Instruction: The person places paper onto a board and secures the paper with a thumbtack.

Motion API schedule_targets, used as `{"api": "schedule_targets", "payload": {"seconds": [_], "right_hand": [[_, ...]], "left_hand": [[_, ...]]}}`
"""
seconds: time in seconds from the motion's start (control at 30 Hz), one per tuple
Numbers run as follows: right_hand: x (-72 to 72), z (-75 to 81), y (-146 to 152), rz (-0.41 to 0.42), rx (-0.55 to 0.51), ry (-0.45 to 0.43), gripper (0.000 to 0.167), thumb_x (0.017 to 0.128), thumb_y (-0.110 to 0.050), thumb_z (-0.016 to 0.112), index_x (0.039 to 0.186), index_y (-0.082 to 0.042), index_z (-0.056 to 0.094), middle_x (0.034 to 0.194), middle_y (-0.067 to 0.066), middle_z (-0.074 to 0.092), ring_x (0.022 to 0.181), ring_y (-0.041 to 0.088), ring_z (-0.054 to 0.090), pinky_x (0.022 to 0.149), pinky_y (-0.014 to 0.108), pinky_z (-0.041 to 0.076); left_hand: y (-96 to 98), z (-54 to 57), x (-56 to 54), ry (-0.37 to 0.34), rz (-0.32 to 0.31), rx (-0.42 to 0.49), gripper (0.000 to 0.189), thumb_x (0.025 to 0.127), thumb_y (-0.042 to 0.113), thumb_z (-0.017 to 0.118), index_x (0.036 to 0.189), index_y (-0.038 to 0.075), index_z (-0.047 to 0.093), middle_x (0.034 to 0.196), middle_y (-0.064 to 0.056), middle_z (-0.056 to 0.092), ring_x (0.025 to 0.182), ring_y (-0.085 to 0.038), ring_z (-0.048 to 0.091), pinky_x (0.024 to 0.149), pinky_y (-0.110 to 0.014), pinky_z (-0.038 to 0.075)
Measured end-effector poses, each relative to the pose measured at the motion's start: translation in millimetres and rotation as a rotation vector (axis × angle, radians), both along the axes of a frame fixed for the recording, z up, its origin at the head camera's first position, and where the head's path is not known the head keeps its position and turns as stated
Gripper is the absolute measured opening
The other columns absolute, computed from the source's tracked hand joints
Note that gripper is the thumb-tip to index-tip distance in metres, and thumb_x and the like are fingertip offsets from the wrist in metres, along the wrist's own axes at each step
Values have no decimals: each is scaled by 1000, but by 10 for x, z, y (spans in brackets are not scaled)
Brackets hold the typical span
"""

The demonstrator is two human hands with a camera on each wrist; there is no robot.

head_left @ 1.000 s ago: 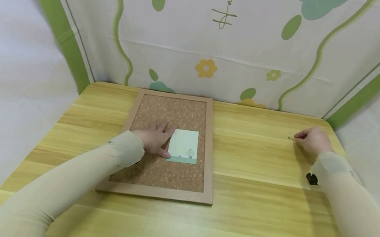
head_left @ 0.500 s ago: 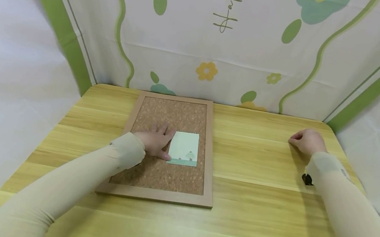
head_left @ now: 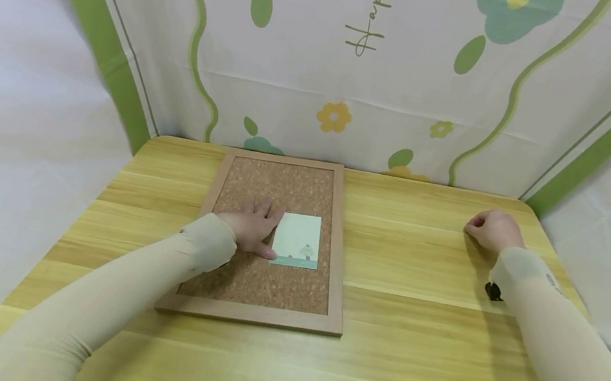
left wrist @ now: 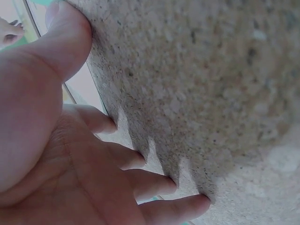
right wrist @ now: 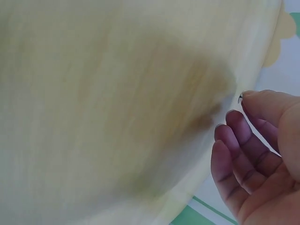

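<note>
The left hand [head_left: 250, 229], fingers spread, rests on the wood-framed brown cork board [head_left: 291, 289], covering cork left of the pale-green rectangular paper card [head_left: 296, 235], which lies apparently unfastened. Well right of the card, the right hand [head_left: 495, 230] pinches a tiny shiny metal piece [right wrist: 240, 98] in its fingers over the yellow wooden desk [head_left: 408, 335]. White flowered cloth [head_left: 402, 87] bounds the far side.

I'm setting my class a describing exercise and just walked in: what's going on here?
A person's left hand lies spread on the board, its thumb and a finger at the left edge of the note there. Well to the right, above the table, the right hand pinches a tiny shiny thing, too small to name.
</note>
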State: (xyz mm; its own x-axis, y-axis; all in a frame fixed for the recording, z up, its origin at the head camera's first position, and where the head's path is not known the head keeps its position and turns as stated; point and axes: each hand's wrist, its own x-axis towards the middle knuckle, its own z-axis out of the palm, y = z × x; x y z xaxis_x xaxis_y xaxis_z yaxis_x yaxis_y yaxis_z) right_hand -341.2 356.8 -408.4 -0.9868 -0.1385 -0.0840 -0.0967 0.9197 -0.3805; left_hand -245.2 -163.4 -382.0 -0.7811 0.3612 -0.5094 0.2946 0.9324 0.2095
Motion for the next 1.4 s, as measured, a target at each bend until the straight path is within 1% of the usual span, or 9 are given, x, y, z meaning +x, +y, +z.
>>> {"api": "schedule_targets", "payload": {"seconds": [0.1, 0.23, 0.33, 0.43, 0.6, 0.83, 1.03, 1.17, 1.4], "right_hand": [[52, 46, -38, -20, -28, 3, 28, 97, -22, 59, 105, 2, 70, 104, 21, 67, 95, 39, 57, 84, 57, 43], [110, 154, -134, 10, -30, 37, 27, 97, -19, 55, 104, 2, 69, 98, 17, 67, 88, 33, 57, 80, 52, 44], [145, 250, -220, 54, -23, 76, 27, 98, -21, 56, 102, 2, 70, 91, 14, 69, 83, 30, 59, 78, 50, 45], [194, 338, -317, 62, -53, 95, 25, 97, -23, 59, 100, 0, 70, 85, 10, 69, 79, 26, 62, 75, 46, 46], [312, 466, -499, 63, -99, 125, 22, 96, -24, 63, 97, -4, 70, 85, 7, 70, 77, 22, 63, 75, 43, 46], [480, 605, -745, 107, -118, 172, 18, 95, -20, 63, 95, -4, 72, 86, 6, 71, 77, 22, 64, 72, 40, 49], [639, 617, -990, 187, -132, 198, 11, 93, -17, 66, 88, -8, 71, 87, 4, 70, 79, 20, 64, 70, 36, 50], [772, 597, -1177, 241, -186, 176, 9, 93, -14, 66, 89, -7, 71, 86, 3, 70, 79, 19, 64, 70, 35, 52], [939, 457, -1462, 299, -305, 141, 5, 93, -12, 69, 91, -7, 71, 85, 2, 69, 77, 16, 65, 66, 27, 53]], "left_hand": [[5, 1, 3, -3, 4, 2, 105, 91, 53, 62, 160, 12, -5, 162, -21, -15, 143, -53, -12, 108, -69, 20], [4, 15, 14, -12, 5, 12, 105, 91, 53, 62, 160, 12, -5, 161, -22, -16, 143, -52, -14, 108, -68, 20], [2, 25, 21, -16, 6, 15, 104, 91, 52, 62, 160, 12, -6, 161, -22, -17, 142, -52, -14, 108, -68, 20], [-6, 34, 33, -22, 11, 17, 104, 91, 52, 62, 160, 13, -6, 161, -21, -18, 143, -52, -15, 109, -67, 20], [-16, 42, 53, -26, 20, 25, 103, 92, 51, 62, 160, 14, -6, 161, -20, -18, 143, -51, -15, 109, -68, 18], [-10, 54, 53, -20, 16, 20, 103, 92, 51, 61, 160, 14, -6, 161, -21, -17, 143, -51, -15, 109, -69, 16], [-1, 48, 41, -17, 9, 16, 103, 92, 52, 61, 160, 14, -6, 162, -21, -16, 143, -52, -15, 109, -69, 15], [-1, 38, 36, -16, 6, 12, 103, 92, 53, 61, 160, 14, -7, 161, -21, -16, 143, -52, -14, 109, -68, 15], [-11, 48, 41, -17, 5, 30, 103, 93, 51, 62, 160, 12, -6, 161, -22, -16, 142, -53, -14, 108, -70, 17]]}}
